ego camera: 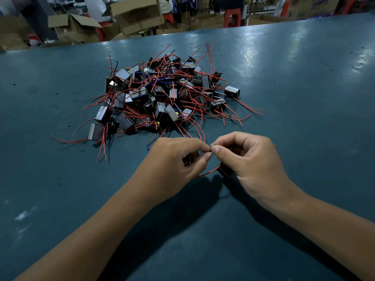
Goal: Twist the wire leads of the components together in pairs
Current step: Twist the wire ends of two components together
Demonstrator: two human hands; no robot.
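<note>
A heap of small black block components [162, 94] with red wire leads lies on the dark teal table [60, 189], just beyond my hands. My left hand [176, 161] and my right hand [245, 157] meet fingertip to fingertip above the table, both pinching thin wire ends [213, 144] between thumb and forefinger. One black component [224, 170] hangs under my right palm, partly hidden. Its red lead [207, 173] curves from the component toward my left hand. A bit of blue wire [147, 148] shows behind my left hand.
Loose red leads stick out of the heap on all sides, some reaching my knuckles. Beyond the table's far edge stand open cardboard boxes [138, 15], red stools [233, 17] and seated people.
</note>
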